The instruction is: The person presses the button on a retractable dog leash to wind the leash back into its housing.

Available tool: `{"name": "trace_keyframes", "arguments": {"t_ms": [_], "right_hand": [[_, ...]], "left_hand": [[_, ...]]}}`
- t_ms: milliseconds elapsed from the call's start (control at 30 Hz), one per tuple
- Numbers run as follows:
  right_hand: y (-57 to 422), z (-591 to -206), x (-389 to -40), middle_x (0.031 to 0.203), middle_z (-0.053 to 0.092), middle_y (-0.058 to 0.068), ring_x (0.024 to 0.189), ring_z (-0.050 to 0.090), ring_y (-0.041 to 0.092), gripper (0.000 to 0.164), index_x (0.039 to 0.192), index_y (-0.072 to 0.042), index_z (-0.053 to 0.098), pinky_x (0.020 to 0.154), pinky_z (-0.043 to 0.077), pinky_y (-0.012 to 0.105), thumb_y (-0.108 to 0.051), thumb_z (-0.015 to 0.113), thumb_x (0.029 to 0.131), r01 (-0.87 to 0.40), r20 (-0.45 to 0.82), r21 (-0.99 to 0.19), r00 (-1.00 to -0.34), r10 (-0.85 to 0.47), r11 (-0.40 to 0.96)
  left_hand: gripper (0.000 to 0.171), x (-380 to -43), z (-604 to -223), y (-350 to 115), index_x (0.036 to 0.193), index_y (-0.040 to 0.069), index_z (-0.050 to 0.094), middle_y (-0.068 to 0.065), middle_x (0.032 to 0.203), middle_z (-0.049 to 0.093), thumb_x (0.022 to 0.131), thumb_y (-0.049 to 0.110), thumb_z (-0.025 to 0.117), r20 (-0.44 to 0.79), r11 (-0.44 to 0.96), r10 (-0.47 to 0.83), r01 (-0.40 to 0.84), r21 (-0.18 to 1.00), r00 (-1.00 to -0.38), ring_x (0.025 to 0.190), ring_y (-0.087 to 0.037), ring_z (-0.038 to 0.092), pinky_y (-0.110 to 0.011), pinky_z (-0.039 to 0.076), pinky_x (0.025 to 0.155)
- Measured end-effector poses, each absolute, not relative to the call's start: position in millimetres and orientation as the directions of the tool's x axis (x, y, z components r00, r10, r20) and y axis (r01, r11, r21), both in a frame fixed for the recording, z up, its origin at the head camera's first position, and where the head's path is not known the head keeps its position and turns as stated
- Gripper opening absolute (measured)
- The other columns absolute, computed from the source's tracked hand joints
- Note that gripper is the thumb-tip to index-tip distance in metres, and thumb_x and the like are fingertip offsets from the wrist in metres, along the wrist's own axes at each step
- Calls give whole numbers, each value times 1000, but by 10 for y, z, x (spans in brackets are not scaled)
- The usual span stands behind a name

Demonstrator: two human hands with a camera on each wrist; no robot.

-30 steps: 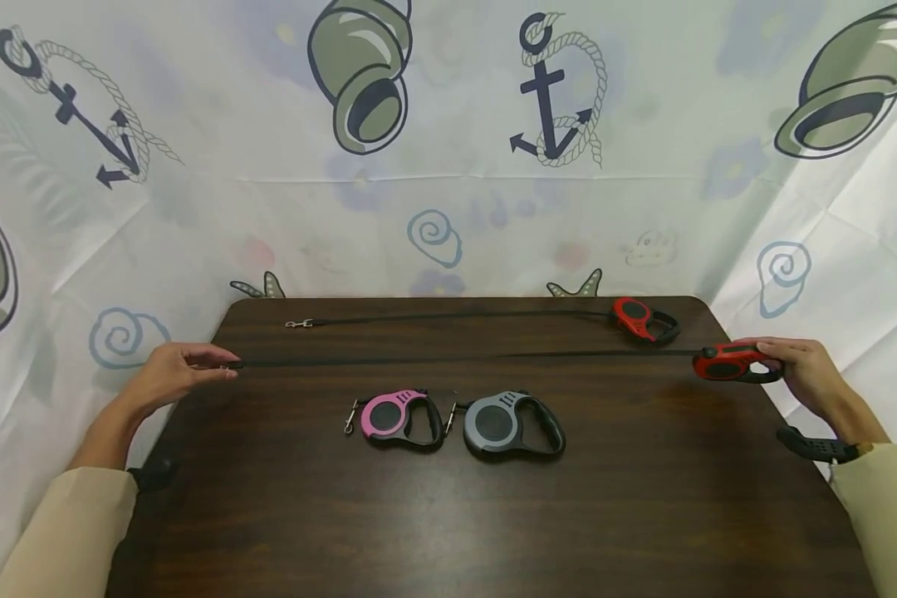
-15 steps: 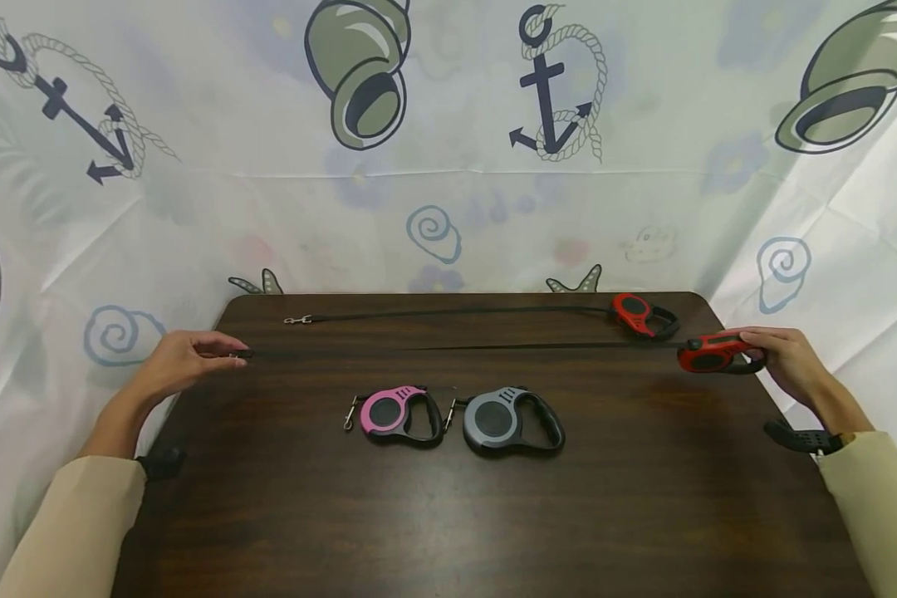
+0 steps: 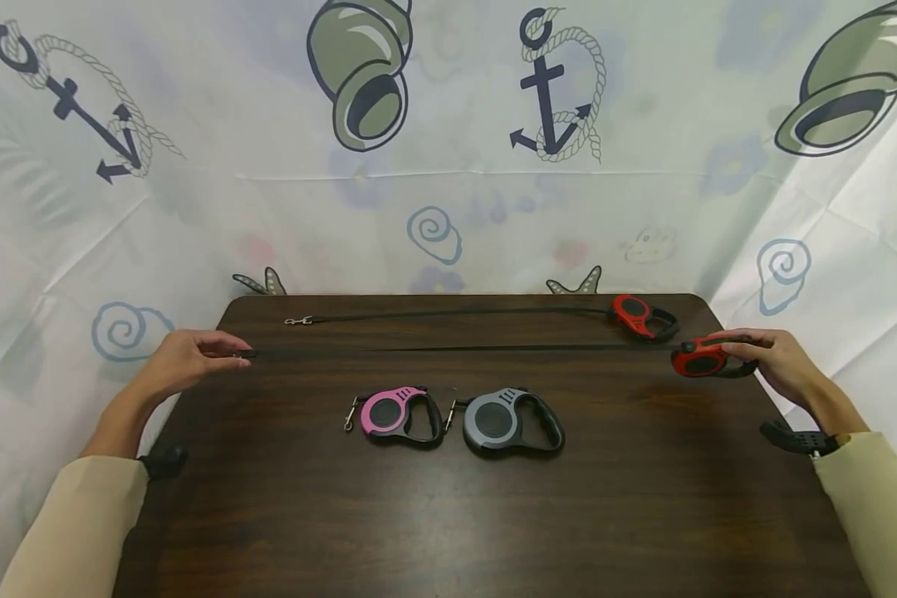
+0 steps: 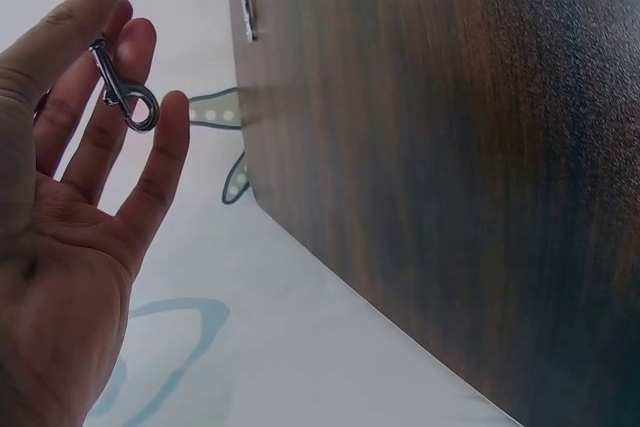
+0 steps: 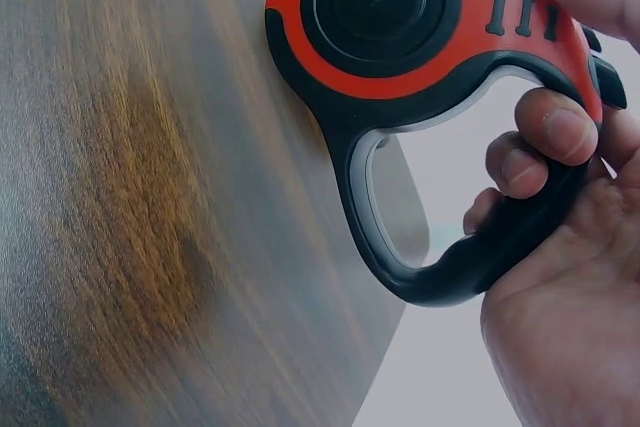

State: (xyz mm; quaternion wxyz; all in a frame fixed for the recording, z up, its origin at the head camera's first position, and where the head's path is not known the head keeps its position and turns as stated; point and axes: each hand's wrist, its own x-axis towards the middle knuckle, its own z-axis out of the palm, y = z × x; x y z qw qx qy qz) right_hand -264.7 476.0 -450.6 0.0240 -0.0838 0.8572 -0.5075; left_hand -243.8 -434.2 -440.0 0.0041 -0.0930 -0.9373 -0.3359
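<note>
Seen from the person's seat at the dark brown, wood-grained table (image 3: 448, 523), the right hand (image 3: 781, 359) is between two and three o'clock. Its fingers are curled firmly around the black loop handle (image 5: 425, 290) of a red-and-black plastic retractable leash (image 3: 698, 359). From this leash a flat black cord (image 3: 493, 348) runs almost straight to the left hand (image 3: 185, 367), which is between nine and ten o'clock. There the thumb and a finger pinch the cord's end narrowly, next to a silver metal clip (image 4: 112, 85); the other fingers are loosely spread. Behind, near one o'clock, a second red-and-black leash (image 3: 631, 312) lies with its black strap (image 3: 456, 313) drawn out towards eleven. Near the middle lie a pink-and-black leash (image 3: 385, 414) and, at its three o'clock, a grey-and-black leash (image 3: 491, 421).
</note>
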Motion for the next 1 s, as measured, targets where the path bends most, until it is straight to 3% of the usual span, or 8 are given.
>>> {"name": "trace_keyframes", "arguments": {"t_ms": [433,533,633,733,1000], "right_hand": [[4644,-4511,-2672,102,77,-16,96,63,4,32,133,5,69,84,46,21,-8,69,103,-92,14,-861,-988,-157,500],[4596,-4500,-2680,101,78,-14,88,61,7,32,132,4,70,76,46,25,-6,70,102,-87,11,-873,-987,-160,480],[4555,-4494,-2685,100,78,-13,70,54,12,29,129,2,72,61,41,31,-4,71,101,-102,22,-878,-985,-172,467],[4515,-4488,-2693,99,78,-12,63,48,14,28,128,1,73,58,36,35,-4,71,100,-123,35,-876,-981,-193,466],[4451,-4478,-2718,97,77,-12,74,52,18,32,129,2,71,67,39,32,-9,75,99,-152,49,-829,-978,-201,539]], "left_hand": [[29,-2455,-4367,-4255,111,7,80,-8,97,81,90,25,87,82,760,181,192,620,-980,83,-10,74,-29,56,70],[29,-2456,-4362,-4235,111,8,80,-8,96,81,90,25,88,85,762,182,195,618,-980,82,-12,75,-28,55,68],[29,-2465,-4361,-4204,111,7,80,-8,96,81,89,25,88,92,761,192,207,615,-977,82,-13,75,-27,55,67],[27,-2468,-4353,-4165,109,7,80,-8,94,81,89,23,88,101,760,200,219,612,-975,80,-13,75,-28,54,66],[24,-2464,-4307,-4081,108,8,80,-7,94,81,91,24,86,102,756,215,232,613,-971,79,-6,72,-26,55,67]]}}
